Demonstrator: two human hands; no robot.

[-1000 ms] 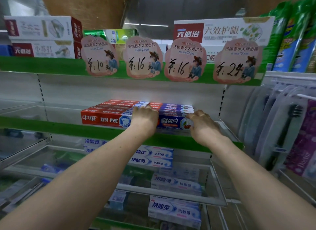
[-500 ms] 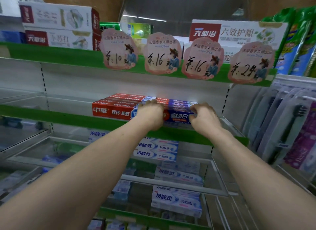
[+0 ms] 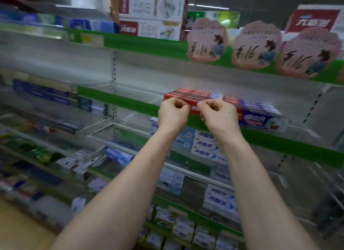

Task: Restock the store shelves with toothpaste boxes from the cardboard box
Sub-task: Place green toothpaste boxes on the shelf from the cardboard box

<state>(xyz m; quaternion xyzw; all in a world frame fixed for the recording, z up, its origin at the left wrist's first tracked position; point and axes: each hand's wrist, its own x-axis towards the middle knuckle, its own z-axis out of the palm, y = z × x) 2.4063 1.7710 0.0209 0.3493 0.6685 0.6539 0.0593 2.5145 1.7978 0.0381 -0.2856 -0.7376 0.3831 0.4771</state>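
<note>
A row of red toothpaste boxes [image 3: 194,95] lies flat on the middle shelf [image 3: 119,100], with blue toothpaste boxes [image 3: 260,117] beside it on the right. My left hand [image 3: 174,115] and my right hand [image 3: 219,116] are close together at the front of the red boxes. Both have curled fingers that pinch the front top edge of the red boxes. The picture is blurred, so the exact grip is unclear. The cardboard box is not in view.
The middle shelf left of the red boxes is bare metal. Pink price tags [image 3: 206,41] hang from the upper shelf, which carries white and red boxes [image 3: 151,17]. Light blue toothpaste boxes [image 3: 203,143] fill the lower shelves. Another shelving bay stands to the left.
Both hands have shifted left, from the blue boxes to the red ones, and their fingers have curled. The view has swung left and slightly down.
</note>
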